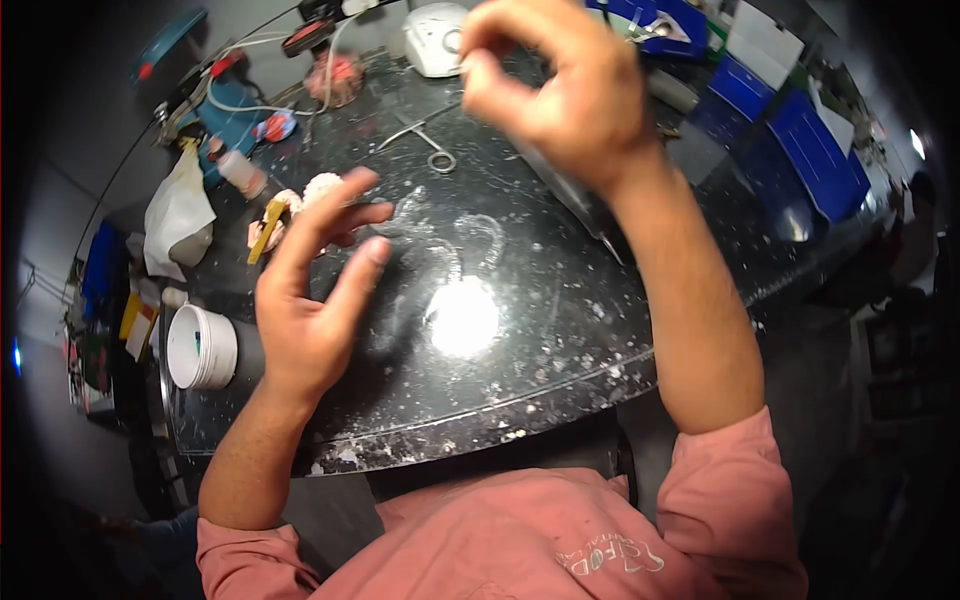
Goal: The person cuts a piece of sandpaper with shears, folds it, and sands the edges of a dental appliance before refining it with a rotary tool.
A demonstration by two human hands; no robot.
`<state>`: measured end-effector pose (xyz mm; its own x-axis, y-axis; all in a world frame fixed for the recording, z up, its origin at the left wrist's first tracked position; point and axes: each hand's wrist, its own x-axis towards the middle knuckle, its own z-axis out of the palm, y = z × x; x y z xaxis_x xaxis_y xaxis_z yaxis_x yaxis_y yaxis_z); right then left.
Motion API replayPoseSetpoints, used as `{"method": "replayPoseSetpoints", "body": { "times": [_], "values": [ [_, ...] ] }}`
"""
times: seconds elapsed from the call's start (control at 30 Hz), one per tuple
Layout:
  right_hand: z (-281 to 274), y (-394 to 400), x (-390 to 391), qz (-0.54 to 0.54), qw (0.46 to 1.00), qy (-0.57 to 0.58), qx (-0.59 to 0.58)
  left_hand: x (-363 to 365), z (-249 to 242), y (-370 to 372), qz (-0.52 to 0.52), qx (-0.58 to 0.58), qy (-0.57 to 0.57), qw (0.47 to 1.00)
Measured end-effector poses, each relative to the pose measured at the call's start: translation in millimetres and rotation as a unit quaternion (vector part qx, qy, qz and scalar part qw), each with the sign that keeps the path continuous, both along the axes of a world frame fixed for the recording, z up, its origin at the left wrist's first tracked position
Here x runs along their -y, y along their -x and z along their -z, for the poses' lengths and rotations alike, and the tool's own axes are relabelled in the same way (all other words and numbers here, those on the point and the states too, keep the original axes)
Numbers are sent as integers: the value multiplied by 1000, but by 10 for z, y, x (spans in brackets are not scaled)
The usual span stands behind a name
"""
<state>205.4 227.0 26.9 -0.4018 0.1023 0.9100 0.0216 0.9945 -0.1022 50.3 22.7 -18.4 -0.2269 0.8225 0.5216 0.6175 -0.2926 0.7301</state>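
My left hand [312,300] hovers above the left part of the black worktop [420,390], fingers and thumb apart, holding nothing. Just behind its fingers lie pale pink, lumpy pieces [322,186] and a mustard-coloured strip [265,232], partly hidden. My right hand [570,95] is raised over the back of the worktop, slightly blurred. Its thumb and index finger curl together at the tips; anything pinched there is too small to make out. Below the right wrist lies a long dark tool [570,190] with a pointed metal end. Scissors-like metal pliers [440,160] rest between the hands.
A white tub [202,347] stands at the left edge. Behind it are a white plastic bag [178,215], a small bottle [240,172] and a teal device [228,120] with cables. A white device [435,40] sits at the back; blue trays [820,155] lie on the right.
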Motion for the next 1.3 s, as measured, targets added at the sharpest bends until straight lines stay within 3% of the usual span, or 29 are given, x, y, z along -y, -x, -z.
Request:
{"method": "replayPoseSetpoints", "body": {
  "times": [0.03, 0.1, 0.3, 0.37, 0.43, 0.5, 0.53, 0.57, 0.63, 0.7, 0.83, 1.03, 1.07, 1.13, 1.3],
  "values": [
    [-28, -49, -134, 12, 997, 27, -72, -52, -107, 8, 43, -198, 8, 979],
    [2, -175, -228, 7, 981, 163, -100, -257, -236, -251, 131, -352, -2, 927],
    [208, -221, -627, -60, 944, 279, -168, -1085, -46, -801, 169, -429, -93, 883],
    [216, -277, -675, -2, 958, 253, -133, -1184, -108, -843, 230, -536, 73, 809],
    [215, -302, -698, -42, 951, 273, -140, -1197, -37, -796, 216, -546, 24, 809],
    [209, -326, -752, -52, 944, 289, -153, -1189, -10, -697, 216, -333, -125, 909],
    [200, -339, -803, -81, 941, 289, -158, -1132, -106, -679, 223, -233, -130, 938],
    [206, -352, -835, -110, 937, 290, -164, -976, -203, -688, 196, -58, -52, 978],
    [143, -347, -715, -110, 936, 294, -159, -960, -295, -568, 203, 119, -104, 966],
    [66, -263, -525, -173, 916, 325, -158, -728, -321, -611, 228, 394, -101, 885],
    [-76, -90, 57, -316, 848, 417, -81, -308, -231, -671, 225, 473, -31, 851],
    [-12, 58, 462, -467, 754, 462, -22, -138, -145, -569, 239, 418, -83, 873],
    [-50, 11, 480, -454, 755, 473, -2, -123, -161, -587, 236, 427, -93, 868],
    [-69, -1, 523, -464, 758, 458, 0, -75, -234, -637, 146, 381, -67, 911],
    [-130, 25, 674, -493, 752, 438, -4, -63, -220, -636, 167, 356, -98, 914]
  ]
}}
